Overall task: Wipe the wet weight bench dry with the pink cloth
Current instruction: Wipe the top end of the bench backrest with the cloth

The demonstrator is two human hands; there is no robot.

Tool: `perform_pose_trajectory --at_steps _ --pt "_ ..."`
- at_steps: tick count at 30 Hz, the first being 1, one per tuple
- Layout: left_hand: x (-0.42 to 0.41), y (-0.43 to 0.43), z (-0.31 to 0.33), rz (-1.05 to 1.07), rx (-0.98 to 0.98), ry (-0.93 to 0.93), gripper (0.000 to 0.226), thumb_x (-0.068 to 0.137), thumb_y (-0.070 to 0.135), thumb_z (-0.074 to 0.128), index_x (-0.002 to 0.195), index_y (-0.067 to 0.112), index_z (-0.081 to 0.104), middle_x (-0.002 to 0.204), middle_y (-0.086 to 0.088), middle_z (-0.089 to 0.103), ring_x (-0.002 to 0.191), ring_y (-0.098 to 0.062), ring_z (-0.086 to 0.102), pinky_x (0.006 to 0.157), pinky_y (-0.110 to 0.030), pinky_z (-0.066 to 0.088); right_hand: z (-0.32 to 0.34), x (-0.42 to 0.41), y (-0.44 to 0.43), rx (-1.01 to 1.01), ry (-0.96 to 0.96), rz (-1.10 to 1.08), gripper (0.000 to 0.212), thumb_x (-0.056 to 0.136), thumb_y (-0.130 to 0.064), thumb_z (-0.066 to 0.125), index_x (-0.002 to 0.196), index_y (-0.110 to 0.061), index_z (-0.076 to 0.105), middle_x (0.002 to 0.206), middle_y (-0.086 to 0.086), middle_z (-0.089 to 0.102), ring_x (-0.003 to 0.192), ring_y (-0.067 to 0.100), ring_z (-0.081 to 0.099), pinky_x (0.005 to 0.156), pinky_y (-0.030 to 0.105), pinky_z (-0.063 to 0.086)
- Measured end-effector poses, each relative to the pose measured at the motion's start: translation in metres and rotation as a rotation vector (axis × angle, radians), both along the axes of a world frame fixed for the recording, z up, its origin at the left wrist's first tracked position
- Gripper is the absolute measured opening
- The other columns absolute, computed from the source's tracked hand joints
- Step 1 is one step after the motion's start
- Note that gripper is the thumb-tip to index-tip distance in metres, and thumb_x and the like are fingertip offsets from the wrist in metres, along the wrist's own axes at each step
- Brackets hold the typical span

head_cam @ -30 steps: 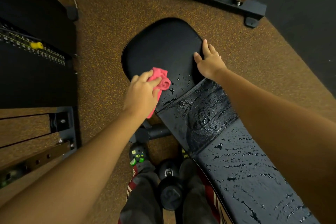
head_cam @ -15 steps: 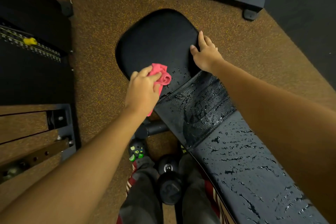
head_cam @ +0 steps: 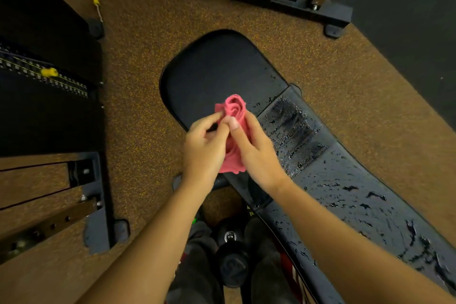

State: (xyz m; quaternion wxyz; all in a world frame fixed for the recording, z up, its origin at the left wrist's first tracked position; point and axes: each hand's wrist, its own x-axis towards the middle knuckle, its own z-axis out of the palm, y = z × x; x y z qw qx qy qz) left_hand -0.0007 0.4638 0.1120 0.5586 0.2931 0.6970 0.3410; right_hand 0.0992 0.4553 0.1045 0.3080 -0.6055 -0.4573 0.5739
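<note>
A black padded weight bench (head_cam: pixel 222 69) runs from the upper middle to the lower right. Its far seat pad looks mostly dry; the near long pad (head_cam: pixel 365 207) is covered in water droplets. The crumpled pink cloth (head_cam: pixel 234 111) is held between both hands above the seat pad's near edge. My left hand (head_cam: pixel 204 148) pinches the cloth from the left. My right hand (head_cam: pixel 256 148) grips it from the right, thumb across the front. The cloth's lower end hangs below my hands.
Brown speckled rubber floor surrounds the bench. A weight machine frame (head_cam: pixel 311 5) stands at the top, and another machine with a weight stack (head_cam: pixel 44 74) fills the left. A dumbbell (head_cam: pixel 232 254) lies on the floor between my feet.
My right hand has left the far pad's edge and come back to take hold of the cloth. My left hand lifted the cloth off the pad; both hands now hold it together.
</note>
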Motion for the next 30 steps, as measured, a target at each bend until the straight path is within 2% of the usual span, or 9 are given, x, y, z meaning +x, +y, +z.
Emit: perform_pose_trajectory --at_steps 2,4,6,8,12,15,19,23,30 --pt "0.005 0.003 0.007 -0.018 -0.034 -0.224 0.019 0.094 0.021 0.053 0.100 0.031 0.067 0.102 0.006 0.069 0.091 -0.005 0.068 0.081 -0.023 0.055 -0.004 0.005 0.005 -0.032 0.026 -0.066 0.021 0.095 -0.032 0.052 0.111 -0.021 0.060 0.099 -0.002 0.066 0.096 0.017 0.062 0.091 0.036 0.049" --pt "0.002 0.009 0.009 -0.123 -0.046 -0.277 0.024 0.097 0.018 0.046 0.112 0.026 0.063 0.102 0.011 0.067 0.090 -0.004 0.067 0.080 -0.018 0.055 -0.006 0.018 0.019 -0.068 -0.010 -0.075 0.023 0.095 -0.026 0.054 0.114 -0.016 0.059 0.102 0.002 0.066 0.095 0.023 0.064 0.092 0.046 0.049" --pt "-0.008 0.021 0.002 -0.281 0.001 -0.055 0.030 0.096 0.022 0.049 0.124 0.024 0.059 0.117 0.006 0.063 0.097 -0.008 0.064 0.090 -0.028 0.052 -0.005 0.035 0.037 -0.082 -0.077 -0.067 0.026 0.095 -0.024 0.054 0.119 -0.013 0.057 0.104 0.006 0.066 0.088 0.024 0.066 0.087 0.047 0.053" --pt "-0.023 0.037 -0.009 -0.470 0.036 0.325 0.039 0.094 0.027 0.053 0.132 0.025 0.052 0.134 0.002 0.050 0.112 -0.014 0.055 0.102 -0.034 0.043 -0.001 0.055 0.063 -0.014 -0.250 -0.073 0.027 0.094 -0.023 0.054 0.120 -0.015 0.055 0.104 0.002 0.065 0.086 0.019 0.065 0.085 0.040 0.054" --pt "-0.042 0.063 -0.024 -0.886 -0.084 0.860 0.080 0.089 0.037 0.058 0.151 0.023 0.008 0.158 -0.009 0.001 0.143 -0.031 0.010 0.114 -0.043 0.018 -0.010 0.081 0.121 0.087 -0.723 0.071 0.025 0.094 -0.024 0.055 0.116 -0.014 0.058 0.109 0.007 0.063 0.097 0.024 0.060 0.090 0.037 0.049" --pt "-0.048 0.076 -0.035 -1.064 -0.138 1.046 0.105 0.083 0.040 0.066 0.149 0.017 -0.012 0.155 -0.015 -0.019 0.144 -0.034 -0.008 0.115 -0.047 0.006 -0.025 0.073 0.141 0.028 -0.950 0.290 0.029 0.094 -0.014 0.051 0.122 -0.014 0.055 0.115 0.014 0.058 0.105 0.032 0.056 0.091 0.039 0.046" --pt "-0.049 0.081 -0.047 -1.214 -0.205 1.128 0.113 0.079 0.050 0.066 0.147 0.016 -0.017 0.154 -0.016 -0.021 0.144 -0.035 -0.005 0.115 -0.052 0.006 -0.026 0.052 0.152 -0.047 -1.153 0.442 0.042 0.092 0.003 0.043 0.131 -0.011 0.047 0.128 0.015 0.047 0.123 0.035 0.038 0.101 0.048 0.033" --pt "-0.048 0.078 -0.050 -1.238 -0.199 1.188 0.115 0.076 0.055 0.064 0.147 0.016 -0.017 0.155 -0.015 -0.020 0.144 -0.035 -0.002 0.115 -0.050 0.010 -0.022 0.046 0.166 0.026 -1.205 0.493 0.047 0.092 0.005 0.040 0.136 -0.010 0.041 0.134 0.017 0.043 0.128 0.036 0.033 0.105 0.049 0.028" --pt "-0.046 0.079 -0.051 -1.262 -0.236 1.217 0.115 0.077 0.055 0.063 0.146 0.015 -0.020 0.154 -0.016 -0.022 0.144 -0.035 -0.003 0.115 -0.051 0.010 -0.048 0.063 0.162 0.097 -0.986 0.391 0.047 0.092 -0.004 0.045 0.136 -0.022 0.045 0.119 0.025 0.049 0.106 0.047 0.050 0.096 0.053 0.042"
